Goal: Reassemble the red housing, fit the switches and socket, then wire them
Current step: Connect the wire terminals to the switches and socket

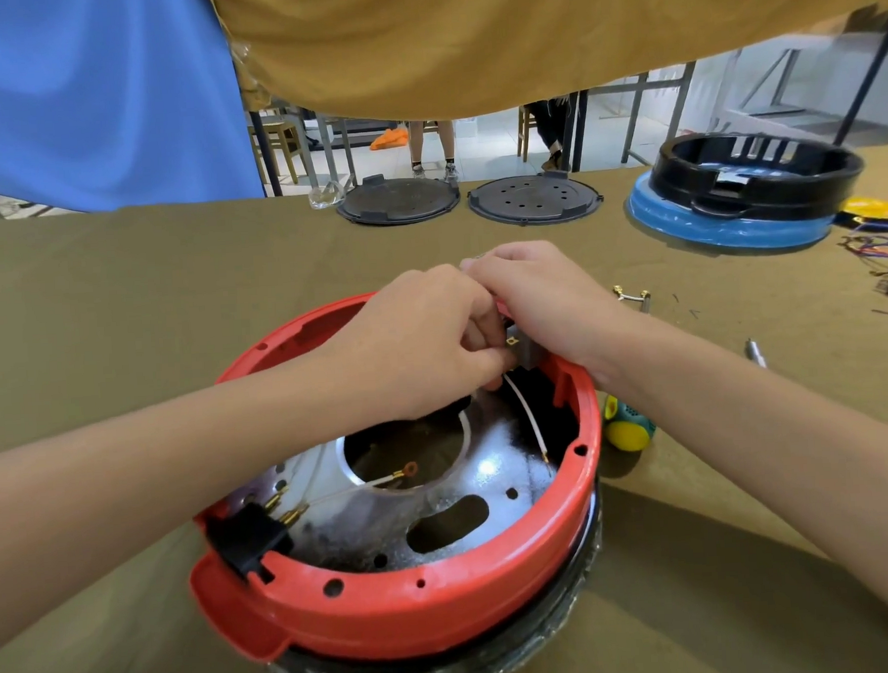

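Red housing [410, 611] sits closest, a round plastic ring lying on an olive-brown cloth-covered table [121, 312], with a shiny metal plate [491, 483] inside it that has a large round hole and an oblong slot. A black socket [247, 539] with brass pins is seated in the near-left rim. Two white wires [528, 414] with terminals run across the plate.

At the far rim both hands meet. The left hand [427, 342] has its fingers curled and pinching at a small grey switch [527, 352] with a brass tab, set at the rim. The right hand [537, 290] curls over the same spot from the far side; what its fingers grip is hidden.

Just right of the housing lies a yellow-and-green screwdriver handle [626, 424]. Farther back on the cloth rest two dark round lids [399, 202], a black housing [752, 176] stacked on a blue base [724, 224], and a tangle of coloured wires [880, 251] at the right edge.

Blue cloth [95, 97] and tan cloth [518, 34] hang above; beyond them show a pale floor, stools and table legs.
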### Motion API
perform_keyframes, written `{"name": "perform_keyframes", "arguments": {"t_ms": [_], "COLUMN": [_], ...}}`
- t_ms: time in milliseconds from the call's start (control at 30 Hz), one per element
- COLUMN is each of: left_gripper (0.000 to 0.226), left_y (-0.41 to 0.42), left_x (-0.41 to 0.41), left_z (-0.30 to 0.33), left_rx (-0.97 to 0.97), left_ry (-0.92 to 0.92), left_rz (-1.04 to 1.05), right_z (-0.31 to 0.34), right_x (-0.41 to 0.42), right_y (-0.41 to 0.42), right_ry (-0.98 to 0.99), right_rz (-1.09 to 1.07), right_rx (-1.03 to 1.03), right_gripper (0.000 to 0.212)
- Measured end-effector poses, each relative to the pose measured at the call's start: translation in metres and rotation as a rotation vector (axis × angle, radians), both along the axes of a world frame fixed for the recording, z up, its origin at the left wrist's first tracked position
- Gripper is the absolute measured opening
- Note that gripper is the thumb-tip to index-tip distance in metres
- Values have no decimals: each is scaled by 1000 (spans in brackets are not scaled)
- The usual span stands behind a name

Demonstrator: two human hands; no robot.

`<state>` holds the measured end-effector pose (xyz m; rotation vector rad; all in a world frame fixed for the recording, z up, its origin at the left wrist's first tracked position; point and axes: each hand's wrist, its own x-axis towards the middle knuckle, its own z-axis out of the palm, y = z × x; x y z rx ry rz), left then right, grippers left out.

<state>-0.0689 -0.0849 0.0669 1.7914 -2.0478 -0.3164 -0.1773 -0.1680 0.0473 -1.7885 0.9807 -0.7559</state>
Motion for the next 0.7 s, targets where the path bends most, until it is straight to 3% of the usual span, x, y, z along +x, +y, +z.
{"name": "perform_keyframes", "arguments": {"t_ms": [167, 600, 700], "left_gripper": [7, 9, 7], "left_y": [3, -1, -1], "left_x": [14, 18, 46], "left_z": [7, 6, 23], "left_rx": [-23, 4, -99], "left_ry": [-54, 40, -10], "left_rz": [26, 24, 84], "right_z": [-1, -4, -5], "right_x": [0, 1, -3], "right_y": [-1, -5, -14], "right_ry": [-22, -35, -34], "right_rz": [-2, 0, 10], "right_rx": [4, 42, 120], "right_gripper": [34, 34, 30]}}
